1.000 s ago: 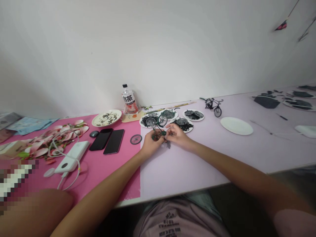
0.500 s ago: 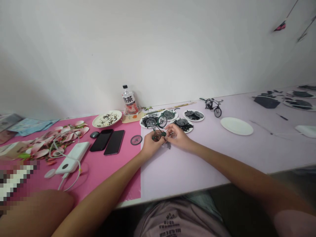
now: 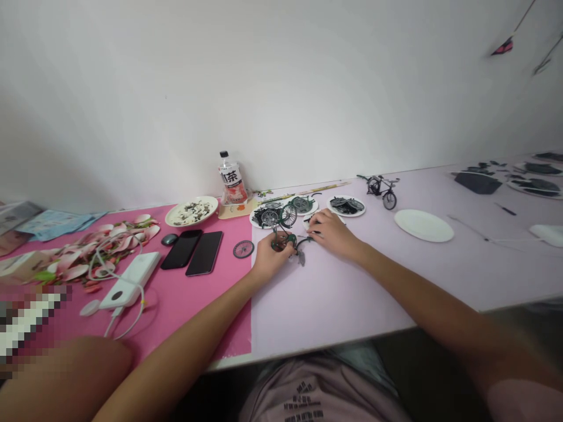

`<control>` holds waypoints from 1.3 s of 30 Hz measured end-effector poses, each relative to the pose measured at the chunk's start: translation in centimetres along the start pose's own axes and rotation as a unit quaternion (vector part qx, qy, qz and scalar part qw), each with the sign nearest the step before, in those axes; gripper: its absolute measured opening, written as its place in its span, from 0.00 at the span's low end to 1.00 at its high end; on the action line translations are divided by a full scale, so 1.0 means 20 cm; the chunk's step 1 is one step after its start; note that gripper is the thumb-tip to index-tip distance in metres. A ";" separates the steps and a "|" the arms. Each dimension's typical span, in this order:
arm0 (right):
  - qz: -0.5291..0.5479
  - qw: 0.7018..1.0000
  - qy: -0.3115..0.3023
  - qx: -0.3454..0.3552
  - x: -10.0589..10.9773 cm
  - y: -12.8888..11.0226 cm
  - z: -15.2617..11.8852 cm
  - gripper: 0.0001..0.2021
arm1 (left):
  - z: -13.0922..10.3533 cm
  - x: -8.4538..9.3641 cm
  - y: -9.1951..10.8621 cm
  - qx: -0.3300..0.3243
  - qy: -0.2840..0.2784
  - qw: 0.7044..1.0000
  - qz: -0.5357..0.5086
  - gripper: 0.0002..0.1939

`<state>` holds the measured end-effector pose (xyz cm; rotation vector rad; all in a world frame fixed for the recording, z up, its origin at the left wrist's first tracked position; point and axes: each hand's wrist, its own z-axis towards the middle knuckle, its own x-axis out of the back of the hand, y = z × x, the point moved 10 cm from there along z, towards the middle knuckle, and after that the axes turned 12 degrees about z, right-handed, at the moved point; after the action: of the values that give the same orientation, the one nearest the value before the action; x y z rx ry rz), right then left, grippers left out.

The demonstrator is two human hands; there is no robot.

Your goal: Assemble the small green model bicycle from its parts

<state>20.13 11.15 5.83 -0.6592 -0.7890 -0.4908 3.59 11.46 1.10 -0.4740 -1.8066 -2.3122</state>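
My left hand (image 3: 271, 257) is closed around a dark green model bicycle (image 3: 288, 240), held a little above the lilac tabletop with a wheel pointing up and away. Parts of its frame are hidden by my fingers. My right hand (image 3: 331, 231) reaches over a small plate of dark parts (image 3: 307, 223), fingers bent together at the pile; what they pinch, if anything, is hidden. Left of my left hand lies a loose spoked wheel (image 3: 243, 249) on the pink mat. Just behind are plates with more wheels (image 3: 269, 217) and green pieces (image 3: 302, 204).
Farther right stand a plate of grey parts (image 3: 346, 205), a finished-looking model bicycle (image 3: 382, 190) and a white plate (image 3: 424, 225). To the left are two phones (image 3: 204, 253), a power bank (image 3: 130, 280) with a cable, pink petals (image 3: 79, 265), a bowl (image 3: 192, 211) and a bottle (image 3: 231, 180).
My right hand has left the model bicycle and moved right and slightly away, onto the plate of dark parts. My left hand stays in place with the bicycle.
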 end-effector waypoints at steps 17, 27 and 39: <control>0.033 0.997 -0.041 -0.047 -0.12 0.06 -0.01 0.05 | 0.01 0.02 0.00 -0.004 0.013 0.999 0.030 0.14; 0.146 0.976 0.055 -0.149 0.00 0.11 -0.01 0.07 | 0.03 0.03 -0.04 0.016 0.017 1.000 -0.020 0.13; 0.485 0.814 0.317 -0.043 0.52 -0.34 -0.28 0.13 | 0.04 0.03 -0.07 0.044 0.019 0.996 -0.074 0.16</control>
<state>24.94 0.77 13.22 -0.8230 0.2572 0.2160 2.76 12.68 0.12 -0.2907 -1.9773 -2.3053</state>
